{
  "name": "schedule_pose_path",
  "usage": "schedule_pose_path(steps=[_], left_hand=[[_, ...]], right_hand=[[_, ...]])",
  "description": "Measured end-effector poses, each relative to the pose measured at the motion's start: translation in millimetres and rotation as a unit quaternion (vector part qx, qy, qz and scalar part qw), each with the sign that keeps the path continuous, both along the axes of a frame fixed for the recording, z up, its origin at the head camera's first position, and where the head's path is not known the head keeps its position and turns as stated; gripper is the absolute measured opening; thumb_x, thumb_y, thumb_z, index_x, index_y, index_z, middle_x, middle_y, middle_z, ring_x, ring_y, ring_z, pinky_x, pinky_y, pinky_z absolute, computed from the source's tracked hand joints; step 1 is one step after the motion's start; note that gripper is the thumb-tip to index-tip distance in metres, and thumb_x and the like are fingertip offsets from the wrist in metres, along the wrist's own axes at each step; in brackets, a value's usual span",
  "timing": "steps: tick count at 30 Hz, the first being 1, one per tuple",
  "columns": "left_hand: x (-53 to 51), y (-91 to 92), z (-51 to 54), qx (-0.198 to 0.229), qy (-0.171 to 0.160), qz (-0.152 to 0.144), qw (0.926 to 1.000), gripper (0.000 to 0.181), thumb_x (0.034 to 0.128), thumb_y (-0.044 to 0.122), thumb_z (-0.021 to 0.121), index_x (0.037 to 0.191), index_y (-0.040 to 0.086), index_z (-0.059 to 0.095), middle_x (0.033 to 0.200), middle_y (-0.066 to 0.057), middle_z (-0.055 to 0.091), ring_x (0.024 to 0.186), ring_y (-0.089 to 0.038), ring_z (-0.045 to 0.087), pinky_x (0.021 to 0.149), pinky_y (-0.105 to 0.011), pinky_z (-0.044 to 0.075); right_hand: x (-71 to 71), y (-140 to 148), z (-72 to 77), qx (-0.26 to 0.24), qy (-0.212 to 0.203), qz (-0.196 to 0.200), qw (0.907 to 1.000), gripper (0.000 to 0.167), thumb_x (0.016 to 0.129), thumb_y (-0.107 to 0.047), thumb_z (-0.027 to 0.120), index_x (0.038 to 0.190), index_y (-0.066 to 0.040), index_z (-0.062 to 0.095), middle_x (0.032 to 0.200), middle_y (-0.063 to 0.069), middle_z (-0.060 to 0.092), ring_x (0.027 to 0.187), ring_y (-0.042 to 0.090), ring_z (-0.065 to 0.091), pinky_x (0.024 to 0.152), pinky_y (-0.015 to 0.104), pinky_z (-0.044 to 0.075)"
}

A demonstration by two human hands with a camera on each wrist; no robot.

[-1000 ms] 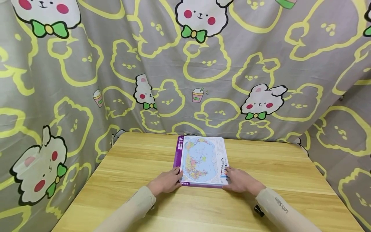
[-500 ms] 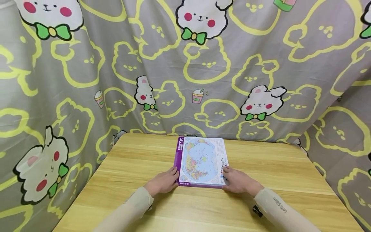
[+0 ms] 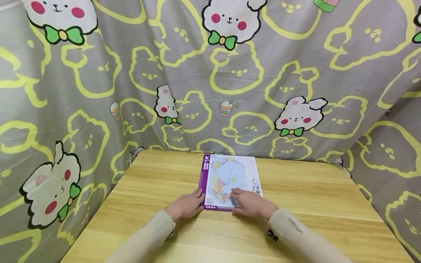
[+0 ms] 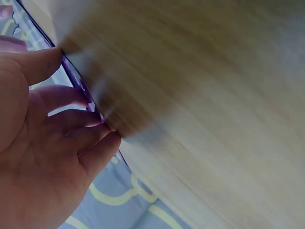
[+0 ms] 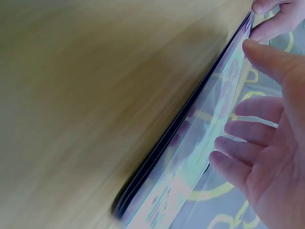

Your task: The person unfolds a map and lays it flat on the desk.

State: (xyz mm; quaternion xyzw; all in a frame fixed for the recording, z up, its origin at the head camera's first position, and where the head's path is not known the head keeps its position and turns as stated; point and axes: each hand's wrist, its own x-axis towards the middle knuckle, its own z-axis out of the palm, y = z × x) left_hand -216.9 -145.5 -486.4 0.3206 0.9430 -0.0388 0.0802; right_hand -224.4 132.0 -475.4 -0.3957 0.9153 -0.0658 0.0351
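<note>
A world map sheet (image 3: 227, 179) with a purple left border lies flat on the table, its long side running away from me. My left hand (image 3: 186, 204) touches the map's near left corner. In the left wrist view the left fingertips (image 4: 112, 140) and thumb meet the map's purple edge, without curling round it. Over the map's near part is my right hand (image 3: 251, 203), fingers extended and covering some of the print. In the right wrist view the right fingers (image 5: 257, 136) are apart from one another, and dark layered edges of the map (image 5: 167, 133) show. Contact under the right hand is hard to tell.
The wooden table (image 3: 306, 193) extends on both sides of the map. A grey curtain (image 3: 190, 76) with yellow outlines and white rabbits hangs behind and beside the table, close to the map's far edge.
My right hand has moved left from the map's right edge to over its near middle. The left hand has shifted slightly outward at the left corner. The map stays about where it was.
</note>
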Motion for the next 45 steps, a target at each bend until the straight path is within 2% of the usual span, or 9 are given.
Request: schedule_pose_path(steps=[4, 10, 16, 26, 34, 40, 45], left_hand=[[0.4, 0.9, 1.8, 0.003, -0.006, 0.005, 1.0000, 0.054, 0.0988, 0.032, 0.048, 0.140, -0.003, 0.041, 0.147, -0.021, 0.033, 0.136, -0.032, 0.032, 0.108, -0.040, 0.031], [1.1, 1.7, 3.4, 0.002, -0.003, 0.006, 1.0000, 0.054, 0.0986, 0.032, 0.049, 0.140, -0.002, 0.042, 0.147, -0.021, 0.034, 0.135, -0.032, 0.033, 0.108, -0.040, 0.032], [1.5, 1.8, 3.0, 0.003, 0.000, 0.006, 1.0000, 0.054, 0.0981, 0.032, 0.049, 0.140, -0.002, 0.043, 0.146, -0.021, 0.035, 0.135, -0.031, 0.034, 0.108, -0.040, 0.033], [2.0, 2.0, 4.8, 0.003, 0.003, 0.003, 1.0000, 0.054, 0.0976, 0.032, 0.050, 0.139, -0.002, 0.044, 0.145, -0.021, 0.037, 0.134, -0.032, 0.035, 0.107, -0.039, 0.034], [0.9, 1.7, 2.5, -0.010, 0.011, -0.005, 0.9999, 0.054, 0.0982, 0.033, 0.048, 0.139, -0.002, 0.044, 0.146, -0.021, 0.036, 0.134, -0.032, 0.035, 0.107, -0.039, 0.034], [1.9, 2.3, 4.7, -0.004, 0.007, -0.001, 1.0000, 0.055, 0.0977, 0.033, 0.049, 0.138, -0.003, 0.044, 0.146, -0.021, 0.036, 0.134, -0.032, 0.035, 0.107, -0.039, 0.033], [2.9, 2.5, 7.2, 0.007, 0.003, 0.008, 0.9999, 0.054, 0.0970, 0.032, 0.051, 0.138, -0.003, 0.045, 0.145, -0.021, 0.037, 0.134, -0.032, 0.035, 0.107, -0.040, 0.034]], right_hand=[[-2.8, -15.3, 0.7, 0.001, -0.004, 0.013, 0.9999, 0.061, 0.088, -0.041, 0.064, 0.132, 0.001, 0.053, 0.139, 0.021, 0.045, 0.128, 0.035, 0.043, 0.104, 0.044, 0.036], [-7.6, -34.1, -2.1, 0.005, 0.013, 0.046, 0.9989, 0.064, 0.088, -0.044, 0.063, 0.133, 0.001, 0.051, 0.140, 0.021, 0.045, 0.128, 0.032, 0.044, 0.105, 0.040, 0.036], [-11.7, -47.6, -3.7, 0.014, 0.008, 0.050, 0.9986, 0.067, 0.088, -0.043, 0.063, 0.136, 0.002, 0.048, 0.142, 0.019, 0.043, 0.130, 0.029, 0.042, 0.106, 0.037, 0.034], [-20.4, -57.0, -10.7, 0.040, 0.018, 0.061, 0.9972, 0.066, 0.089, -0.045, 0.061, 0.137, -0.002, 0.047, 0.142, 0.016, 0.043, 0.132, 0.026, 0.039, 0.107, 0.036, 0.033], [-18.9, -55.0, -7.8, 0.034, 0.035, 0.074, 0.9960, 0.060, 0.092, -0.042, 0.059, 0.137, -0.003, 0.049, 0.141, 0.013, 0.046, 0.131, 0.023, 0.041, 0.106, 0.034, 0.035], [-14.7, -48.9, 0.0, 0.010, 0.062, 0.095, 0.9935, 0.051, 0.095, -0.034, 0.057, 0.135, -0.003, 0.051, 0.135, 0.012, 0.052, 0.125, 0.021, 0.049, 0.101, 0.034, 0.041], [-9.9, -44.6, 8.7, 0.001, 0.112, 0.107, 0.9879, 0.038, 0.098, -0.027, 0.052, 0.131, -0.008, 0.057, 0.127, 0.006, 0.060, 0.116, 0.017, 0.056, 0.094, 0.032, 0.047]])
